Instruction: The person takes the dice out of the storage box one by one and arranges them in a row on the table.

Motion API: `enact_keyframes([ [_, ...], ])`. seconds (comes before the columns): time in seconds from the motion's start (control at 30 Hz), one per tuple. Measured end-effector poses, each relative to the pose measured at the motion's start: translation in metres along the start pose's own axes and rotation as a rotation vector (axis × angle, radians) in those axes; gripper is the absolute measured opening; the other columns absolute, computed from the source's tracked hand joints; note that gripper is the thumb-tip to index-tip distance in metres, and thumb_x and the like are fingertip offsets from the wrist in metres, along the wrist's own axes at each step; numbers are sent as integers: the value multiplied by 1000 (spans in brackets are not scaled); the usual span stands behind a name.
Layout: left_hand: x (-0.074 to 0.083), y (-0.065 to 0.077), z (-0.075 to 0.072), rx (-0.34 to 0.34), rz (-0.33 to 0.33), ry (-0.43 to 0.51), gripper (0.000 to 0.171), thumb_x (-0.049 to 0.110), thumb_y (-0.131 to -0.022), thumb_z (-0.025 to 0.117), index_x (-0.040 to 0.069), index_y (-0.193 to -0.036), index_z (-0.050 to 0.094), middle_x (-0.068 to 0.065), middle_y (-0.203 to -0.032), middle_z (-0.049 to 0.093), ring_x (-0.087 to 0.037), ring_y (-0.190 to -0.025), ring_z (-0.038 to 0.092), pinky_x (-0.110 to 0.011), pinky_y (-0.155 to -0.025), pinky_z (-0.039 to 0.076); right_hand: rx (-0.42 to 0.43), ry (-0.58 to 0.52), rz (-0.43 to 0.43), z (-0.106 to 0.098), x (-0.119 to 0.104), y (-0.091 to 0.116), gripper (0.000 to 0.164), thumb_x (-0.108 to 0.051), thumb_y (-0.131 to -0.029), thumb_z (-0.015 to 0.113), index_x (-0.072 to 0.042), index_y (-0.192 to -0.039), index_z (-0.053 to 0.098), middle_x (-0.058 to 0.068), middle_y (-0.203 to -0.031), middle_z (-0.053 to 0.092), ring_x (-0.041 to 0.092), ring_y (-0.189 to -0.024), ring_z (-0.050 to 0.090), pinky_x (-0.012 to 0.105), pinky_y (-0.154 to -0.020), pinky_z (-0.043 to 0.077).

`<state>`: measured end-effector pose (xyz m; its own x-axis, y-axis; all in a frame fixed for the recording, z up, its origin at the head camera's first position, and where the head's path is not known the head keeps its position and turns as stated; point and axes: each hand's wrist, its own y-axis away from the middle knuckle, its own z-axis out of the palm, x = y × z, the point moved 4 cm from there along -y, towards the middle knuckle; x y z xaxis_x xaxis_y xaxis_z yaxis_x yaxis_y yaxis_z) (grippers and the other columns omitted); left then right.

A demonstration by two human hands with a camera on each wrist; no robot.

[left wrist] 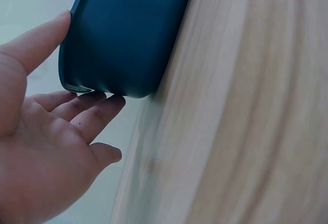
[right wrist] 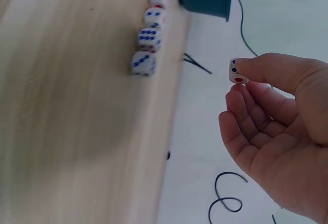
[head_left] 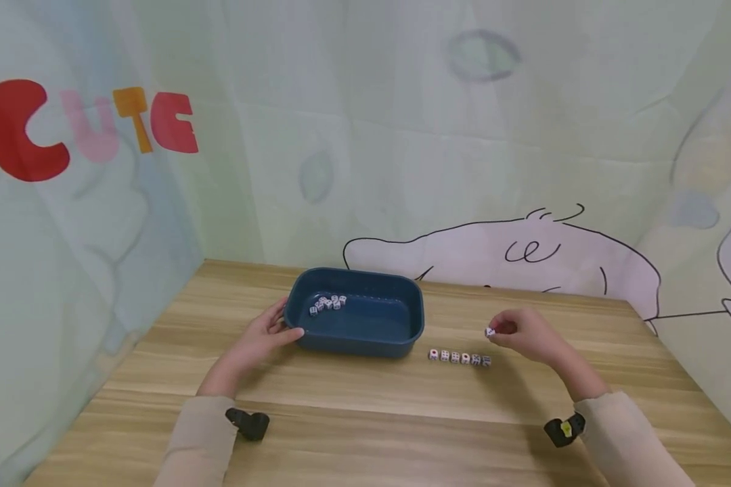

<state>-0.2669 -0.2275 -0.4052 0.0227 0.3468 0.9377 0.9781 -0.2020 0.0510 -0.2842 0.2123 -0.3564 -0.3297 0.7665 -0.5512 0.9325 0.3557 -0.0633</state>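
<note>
A dark blue plastic tub (head_left: 356,345) stands on the table with several white dice (head_left: 328,304) at the left of its floor. My left hand (head_left: 267,338) holds the tub's near left corner, thumb at the rim and fingertips against the end wall. To the right of the tub, several dice (head_left: 455,357) form a straight row on the tabletop. My right hand (head_left: 528,334) pinches one die (right wrist: 237,75) between thumb and fingers, raised above the table behind the row's right end. A red dot and blue dots show on that die.
The wood-grain table (head_left: 353,439) meets a printed cloth backdrop (head_left: 378,149) along its back and sides. A black wrist camera (head_left: 251,425) sits on the left sleeve, and another black camera (head_left: 564,431) on the right.
</note>
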Motion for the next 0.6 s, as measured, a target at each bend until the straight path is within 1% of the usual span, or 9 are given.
enact_keyframes([
  [0.1, -1, -1, 1, -1, 5, 0, 81, 17, -95, 61, 0, -154, 7, -28, -156, 13, -45, -141, 23, -52, -113, 26, 6, 1, 6, 3, 10, 6, 8, -8, -85, 70, -1, -88, 68, 2, -80, 65, 13, -74, 57, 24, -62, 49],
  [0.3, 1, 0, 0, -2, 9, -2, 82, 18, -95, 62, -1, -153, 8, -29, -156, 14, -45, -141, 23, -52, -113, 26, 9, -24, 1, 10, 24, 11, 5, -3, -82, 71, 1, -85, 68, 3, -77, 64, 13, -72, 55, 22, -60, 48],
  [0.43, 0, 0, 0, -4, 3, -9, 83, 20, -95, 62, 0, -154, 7, -29, -156, 14, -45, -141, 23, -52, -113, 25, -8, -33, 32, 16, 32, 14, 8, -1, -80, 72, 3, -86, 67, 3, -77, 64, 13, -72, 55, 22, -60, 48],
  [0.6, -2, -2, -1, -4, -5, -1, 82, 19, -95, 62, 0, -154, 7, -27, -157, 12, -43, -142, 21, -51, -114, 24, -29, -13, 73, 22, 38, 16, 9, -4, -80, 73, 1, -85, 67, 2, -78, 63, 13, -72, 54, 24, -61, 47],
])
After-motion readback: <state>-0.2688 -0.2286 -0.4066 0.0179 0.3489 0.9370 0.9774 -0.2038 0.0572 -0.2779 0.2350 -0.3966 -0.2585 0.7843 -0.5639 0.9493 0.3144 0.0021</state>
